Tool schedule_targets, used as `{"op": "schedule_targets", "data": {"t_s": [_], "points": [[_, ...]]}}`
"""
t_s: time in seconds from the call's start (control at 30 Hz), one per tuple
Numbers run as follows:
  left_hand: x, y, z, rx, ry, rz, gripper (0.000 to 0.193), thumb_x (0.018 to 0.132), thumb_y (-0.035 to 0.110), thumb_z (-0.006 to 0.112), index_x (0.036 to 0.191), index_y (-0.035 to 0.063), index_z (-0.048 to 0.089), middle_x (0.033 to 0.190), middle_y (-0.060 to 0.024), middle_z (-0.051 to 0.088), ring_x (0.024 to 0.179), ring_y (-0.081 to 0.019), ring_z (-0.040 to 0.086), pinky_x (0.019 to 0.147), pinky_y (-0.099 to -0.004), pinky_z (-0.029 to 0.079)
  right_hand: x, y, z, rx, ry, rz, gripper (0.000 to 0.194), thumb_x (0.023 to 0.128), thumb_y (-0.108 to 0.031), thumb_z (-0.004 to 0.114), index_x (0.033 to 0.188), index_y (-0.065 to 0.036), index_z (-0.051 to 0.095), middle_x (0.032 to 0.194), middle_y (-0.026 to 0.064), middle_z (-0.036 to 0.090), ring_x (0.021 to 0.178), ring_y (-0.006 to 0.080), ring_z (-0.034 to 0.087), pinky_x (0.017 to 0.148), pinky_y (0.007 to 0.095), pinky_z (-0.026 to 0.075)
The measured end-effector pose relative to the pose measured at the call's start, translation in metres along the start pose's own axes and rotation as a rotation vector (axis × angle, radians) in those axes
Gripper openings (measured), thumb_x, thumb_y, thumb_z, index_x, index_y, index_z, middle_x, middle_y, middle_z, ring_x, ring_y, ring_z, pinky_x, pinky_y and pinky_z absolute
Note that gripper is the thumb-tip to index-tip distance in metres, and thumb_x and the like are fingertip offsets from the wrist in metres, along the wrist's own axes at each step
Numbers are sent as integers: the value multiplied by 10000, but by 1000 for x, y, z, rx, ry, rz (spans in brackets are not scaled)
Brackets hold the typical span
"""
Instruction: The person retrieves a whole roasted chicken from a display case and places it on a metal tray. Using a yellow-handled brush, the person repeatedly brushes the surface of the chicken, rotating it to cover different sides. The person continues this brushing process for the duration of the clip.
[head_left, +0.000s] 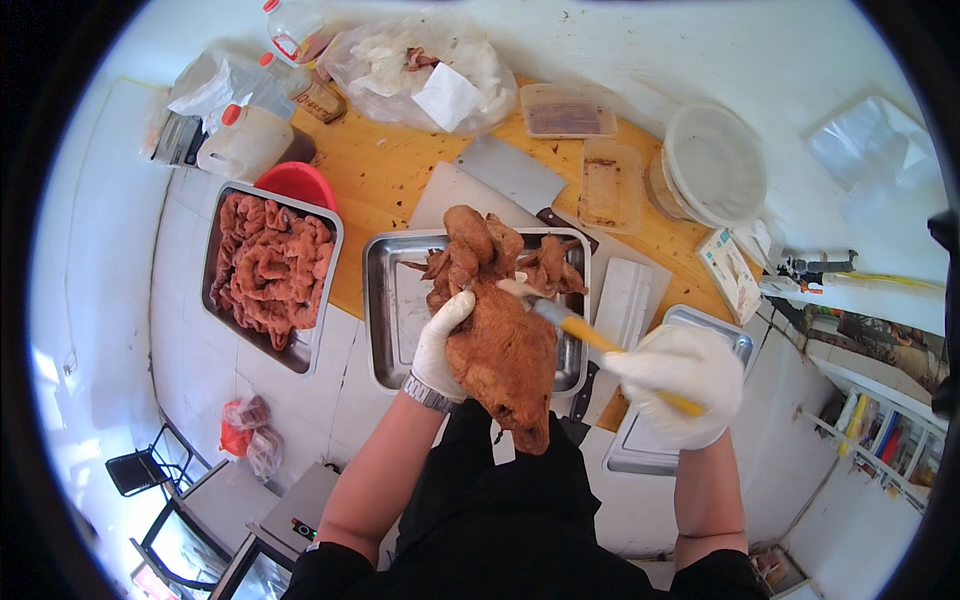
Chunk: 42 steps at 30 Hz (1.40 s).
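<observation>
A browned whole bird (510, 345), cooked-looking, is held up over a steel tray (381, 322) by my left hand (441, 345), which wears a white glove and grips its left side. My right hand (679, 382), also gloved and slightly blurred, is shut around the yellow handle of a brush (581, 330). The brush's pale bristles touch or nearly touch the bird's upper part. More browned poultry pieces (555, 266) lie in the tray's back right. The tray's middle is partly hidden by the bird.
Left stands a tray of reddish coiled meat (274, 270) beside a red bowl (300, 184). Behind lie a cleaver (510, 169), a white cutting board (435, 195) and plastic containers (611, 184). A lidded tub (716, 165) stands back right. A knife (585, 394) and another steel tray (637, 450) are at right.
</observation>
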<state>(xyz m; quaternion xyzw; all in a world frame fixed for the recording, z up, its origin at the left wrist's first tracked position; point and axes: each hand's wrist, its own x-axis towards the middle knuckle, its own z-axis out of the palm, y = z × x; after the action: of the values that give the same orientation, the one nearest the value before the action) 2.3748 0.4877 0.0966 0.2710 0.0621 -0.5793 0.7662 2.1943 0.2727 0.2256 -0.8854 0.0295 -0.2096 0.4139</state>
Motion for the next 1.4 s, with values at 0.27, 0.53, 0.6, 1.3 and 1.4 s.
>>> {"op": "schedule_targets", "data": {"t_s": [0.27, 0.53, 0.6, 1.3, 1.4], "points": [[-1, -2, 7, 41, 30, 8, 687, 1053, 366, 597, 1617, 24, 405, 1552, -217, 574, 1390, -374, 602, 1204, -550, 469, 26, -35, -14, -182, -436, -142, 402, 790, -219, 839, 1190, -218, 800, 714, 9, 622, 607, 260, 615, 549, 390, 432], [-8, 0, 14, 7, -44, 29, 740, 1007, 350, 673, 1617, 24, 409, 1561, -216, 569, 1409, -375, 590, 1231, -562, 445, 13, -39, -6, -43, -268, -90, 326, 850, -188, 826, 1174, -199, 788, 757, 21, 645, 650, 256, 654, 566, 403, 494], [-11, 0, 17, -1, -9, 21, 727, 1005, 350, 679, 1603, 24, 425, 1555, -206, 575, 1409, -369, 587, 1236, -554, 439, 14, -42, 1, 34, 17, 5, 310, 854, -147, 816, 1163, -169, 791, 770, 38, 676, 649, 258, 667, 578, 393, 515], [-11, -3, 38, -71, 101, 112, 460, 1048, 272, 681, 1459, 88, 586, 1382, -130, 694, 1280, -301, 679, 1125, -473, 544, 7, -66, 35, -289, -73, -67, 470, 770, -118, 815, 1237, -131, 764, 715, 42, 631, 635, 273, 661, 572, 404, 525], [-12, -2, 38, -89, 71, 156, 441, 1059, 230, 672, 1453, 51, 590, 1364, -116, 696, 1257, -272, 685, 1114, -458, 550, 5, -71, 38, -340, -147, -143, 494, 737, -122, 837, 1226, -143, 767, 715, 29, 635, 646, 253, 664, 551, 379, 514]]}}
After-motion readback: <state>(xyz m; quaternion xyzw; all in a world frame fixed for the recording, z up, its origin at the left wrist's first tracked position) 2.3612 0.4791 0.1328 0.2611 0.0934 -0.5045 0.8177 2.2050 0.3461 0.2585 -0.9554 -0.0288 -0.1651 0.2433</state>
